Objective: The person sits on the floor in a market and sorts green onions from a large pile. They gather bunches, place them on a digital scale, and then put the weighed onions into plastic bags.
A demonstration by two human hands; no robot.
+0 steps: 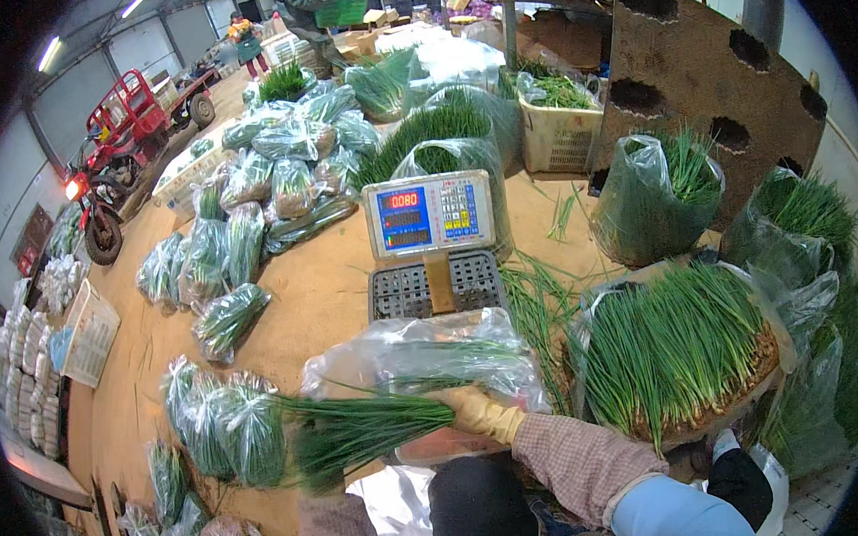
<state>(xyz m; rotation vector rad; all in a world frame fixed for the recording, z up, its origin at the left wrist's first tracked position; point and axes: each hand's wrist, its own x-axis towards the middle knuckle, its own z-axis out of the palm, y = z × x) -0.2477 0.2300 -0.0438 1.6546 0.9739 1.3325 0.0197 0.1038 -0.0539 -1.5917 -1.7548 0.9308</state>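
Note:
My right hand (pixel 478 414), in a yellow rubber glove, grips a bunch of long green onion-like shoots (pixel 387 420). The bunch points left, its far end blurred. My left sleeve (pixel 339 528) reaches up beneath that end; the left hand itself is hidden by the greens. Just beyond the bunch, a clear plastic bag (pixel 361 357) lies open over the front of a digital weighing scale (pixel 429 215), with some green stalks in it. The scale's red display is lit. To the right stands a large open bag of upright green shoots (pixel 670 349) with pale, soil-covered root ends.
Filled plastic bags of greens (pixel 251 426) stand left, with a heap (pixel 296 140) farther back. Loose stalks (pixel 542 305) lie right of the scale. Tall bagged greens (pixel 657 195) and a holed brown board (pixel 698 89) rise at right. A red cargo tricycle (pixel 126 132) and people (pixel 246 43) are behind.

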